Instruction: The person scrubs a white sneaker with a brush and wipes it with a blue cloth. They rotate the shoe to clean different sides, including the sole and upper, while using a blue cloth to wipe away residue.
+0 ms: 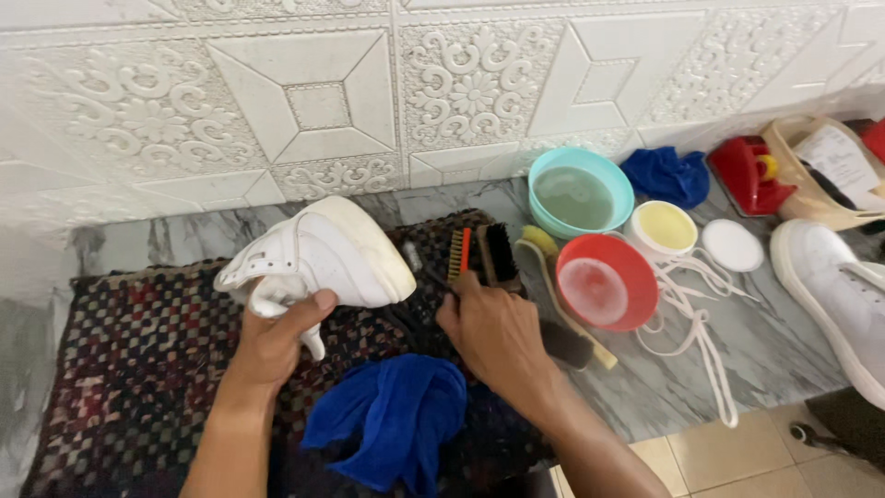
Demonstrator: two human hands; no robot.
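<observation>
My left hand (277, 337) grips a white sneaker (318, 254) by its tongue and opening, holding it tilted above a dark woven mat (120, 369), sole toward the right. My right hand (493, 332) rests on the mat with its fingers on the handles of several brushes (479, 254), one with orange bristles and one with black bristles. Whether it grips one I cannot tell. A crumpled blue cloth (396, 415) lies on the mat between my forearms.
A teal bowl of water (579, 194), a red bowl (607, 281), an open tub of yellow cream (664, 229) with its white lid (733, 244), white laces (691, 304), a second blue cloth (666, 175) and another white sneaker (834, 290) lie on the marble ledge. A patterned white wall runs behind.
</observation>
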